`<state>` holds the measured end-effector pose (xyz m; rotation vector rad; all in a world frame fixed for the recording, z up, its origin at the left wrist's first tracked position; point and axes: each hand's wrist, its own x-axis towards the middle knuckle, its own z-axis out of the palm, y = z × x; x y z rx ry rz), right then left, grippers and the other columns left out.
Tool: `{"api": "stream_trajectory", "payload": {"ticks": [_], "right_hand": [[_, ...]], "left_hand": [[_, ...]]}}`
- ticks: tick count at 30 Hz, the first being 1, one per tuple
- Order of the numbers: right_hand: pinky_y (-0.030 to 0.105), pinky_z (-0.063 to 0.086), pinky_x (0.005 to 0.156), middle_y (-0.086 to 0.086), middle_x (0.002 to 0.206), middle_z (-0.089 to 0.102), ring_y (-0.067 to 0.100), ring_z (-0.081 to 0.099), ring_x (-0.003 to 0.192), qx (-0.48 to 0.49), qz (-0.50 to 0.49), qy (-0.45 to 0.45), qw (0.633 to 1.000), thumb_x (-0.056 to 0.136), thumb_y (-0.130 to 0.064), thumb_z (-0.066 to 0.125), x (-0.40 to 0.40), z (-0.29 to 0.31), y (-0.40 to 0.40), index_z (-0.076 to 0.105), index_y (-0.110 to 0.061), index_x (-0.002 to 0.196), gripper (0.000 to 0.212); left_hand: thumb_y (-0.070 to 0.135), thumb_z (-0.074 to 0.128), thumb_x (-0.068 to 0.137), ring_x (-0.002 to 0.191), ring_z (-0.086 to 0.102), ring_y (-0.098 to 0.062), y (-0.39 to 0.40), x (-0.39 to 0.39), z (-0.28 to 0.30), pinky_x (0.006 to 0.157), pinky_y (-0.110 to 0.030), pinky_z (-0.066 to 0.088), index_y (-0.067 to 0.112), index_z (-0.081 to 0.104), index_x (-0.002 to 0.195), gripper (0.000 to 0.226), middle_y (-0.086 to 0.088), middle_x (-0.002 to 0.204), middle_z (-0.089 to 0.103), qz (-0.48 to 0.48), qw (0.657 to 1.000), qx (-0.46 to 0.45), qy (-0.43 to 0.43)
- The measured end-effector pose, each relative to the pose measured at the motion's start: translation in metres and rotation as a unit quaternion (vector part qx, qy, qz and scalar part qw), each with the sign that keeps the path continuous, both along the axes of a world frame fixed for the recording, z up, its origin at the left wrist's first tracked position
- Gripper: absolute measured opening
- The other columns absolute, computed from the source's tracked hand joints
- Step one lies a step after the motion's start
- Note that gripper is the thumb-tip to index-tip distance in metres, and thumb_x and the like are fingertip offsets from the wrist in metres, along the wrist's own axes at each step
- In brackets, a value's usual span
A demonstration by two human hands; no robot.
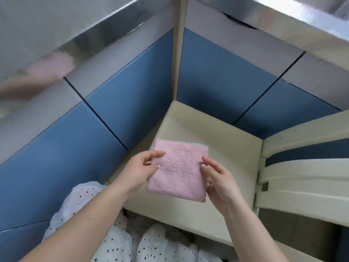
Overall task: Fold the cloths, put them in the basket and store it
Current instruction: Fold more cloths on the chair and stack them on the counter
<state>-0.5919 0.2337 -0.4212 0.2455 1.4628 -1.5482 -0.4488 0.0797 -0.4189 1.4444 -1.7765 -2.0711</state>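
A folded pink cloth (pixel 178 170) with a stitched wavy pattern is held flat between both hands above a cream table top (pixel 222 133). My left hand (pixel 140 168) pinches its left edge, thumb on top. My right hand (pixel 217 178) grips its right edge with the thumb on top. A thin strip of green cloth (pixel 199 143) shows along the pink cloth's far edge. No basket is in view.
Blue and grey partition panels (pixel 132 87) meet in a corner behind the cream table. A cream slatted chair back or rack (pixel 302 178) stands at the right. My white dotted garment (pixel 113 239) fills the bottom of the view.
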Motion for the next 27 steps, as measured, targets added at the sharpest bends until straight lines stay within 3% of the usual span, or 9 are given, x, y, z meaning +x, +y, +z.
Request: {"api": "stream_trajectory", "payload": {"ticks": [2,5,10,12,15,17,21,24,27], "right_hand": [[0.017,0.042,0.046,0.000,0.079,0.065,0.007,0.055,0.059,-0.005,0.038,0.009,0.999,0.091,-0.002,0.055,0.006,0.039,-0.014,0.066,-0.012,0.101,0.018],[0.022,0.039,0.056,-0.001,0.080,0.065,0.010,0.053,0.065,-0.009,0.125,0.063,0.990,0.093,-0.006,0.054,0.020,0.099,-0.040,0.068,-0.015,0.099,0.018],[0.025,0.045,0.078,-0.015,0.114,0.064,0.010,0.059,0.099,-0.037,0.265,0.188,0.945,0.095,-0.009,0.048,0.054,0.184,-0.076,0.066,-0.037,0.102,0.034],[0.022,0.046,0.078,-0.020,0.118,0.061,0.004,0.060,0.097,-0.064,0.321,0.249,0.911,0.092,-0.009,0.053,0.067,0.214,-0.091,0.062,-0.045,0.105,0.039],[0.018,0.052,0.073,-0.025,0.106,0.064,-0.003,0.063,0.088,-0.125,0.387,0.292,0.866,0.089,-0.006,0.058,0.091,0.258,-0.124,0.058,-0.046,0.108,0.044],[0.016,0.053,0.072,-0.028,0.096,0.066,-0.006,0.063,0.082,-0.157,0.422,0.308,0.838,0.088,-0.006,0.059,0.109,0.280,-0.151,0.060,-0.045,0.106,0.043],[0.019,0.051,0.074,-0.022,0.109,0.065,-0.002,0.064,0.084,-0.184,0.469,0.310,0.806,0.089,-0.009,0.061,0.143,0.306,-0.213,0.066,-0.041,0.099,0.035],[0.022,0.049,0.070,-0.013,0.108,0.068,0.002,0.061,0.078,-0.186,0.505,0.304,0.786,0.090,-0.008,0.058,0.167,0.317,-0.266,0.069,-0.039,0.093,0.033],[0.022,0.049,0.069,-0.016,0.108,0.067,0.003,0.061,0.078,-0.173,0.532,0.322,0.764,0.091,-0.010,0.058,0.180,0.315,-0.314,0.070,-0.042,0.092,0.034]], "left_hand": [[-0.006,0.051,0.089,0.098,0.067,-0.015,-0.009,0.018,0.036,0.078,-0.029,0.055,0.029,0.067,0.104,0.041,0.001,0.107,0.069,0.025,1.000,0.005,0.003],[-0.004,0.054,0.088,0.099,0.066,-0.013,-0.021,0.049,0.094,0.083,-0.031,0.053,0.034,0.068,0.100,0.043,0.002,0.109,0.069,0.067,0.998,-0.017,0.005],[-0.008,0.054,0.087,0.097,0.062,-0.018,-0.024,0.097,0.187,0.094,-0.038,0.048,0.029,0.066,0.100,0.040,-0.003,0.106,0.068,0.161,0.985,-0.053,0.032],[-0.009,0.052,0.088,0.093,0.059,-0.016,-0.025,0.117,0.217,0.091,-0.035,0.048,0.028,0.065,0.099,0.041,0.002,0.101,0.067,0.196,0.977,-0.068,0.047],[-0.008,0.052,0.089,0.089,0.055,-0.012,-0.031,0.154,0.255,0.084,-0.029,0.046,0.029,0.064,0.099,0.040,0.008,0.096,0.065,0.257,0.959,-0.095,0.069],[-0.008,0.052,0.089,0.092,0.057,-0.014,-0.038,0.180,0.274,0.086,-0.033,0.048,0.028,0.064,0.101,0.040,0.002,0.101,0.067,0.298,0.945,-0.104,0.082],[-0.003,0.053,0.090,0.100,0.064,-0.021,-0.063,0.221,0.298,0.086,-0.039,0.052,0.029,0.064,0.108,0.039,-0.007,0.111,0.067,0.360,0.922,-0.111,0.092],[0.000,0.055,0.090,0.109,0.060,-0.015,-0.095,0.247,0.307,0.087,-0.029,0.047,0.035,0.064,0.108,0.040,0.001,0.118,0.063,0.381,0.909,-0.144,0.087],[0.001,0.054,0.090,0.120,0.048,-0.005,-0.133,0.260,0.303,0.088,-0.020,0.041,0.037,0.061,0.114,0.044,0.009,0.127,0.054,0.376,0.911,-0.154,0.070]]}}
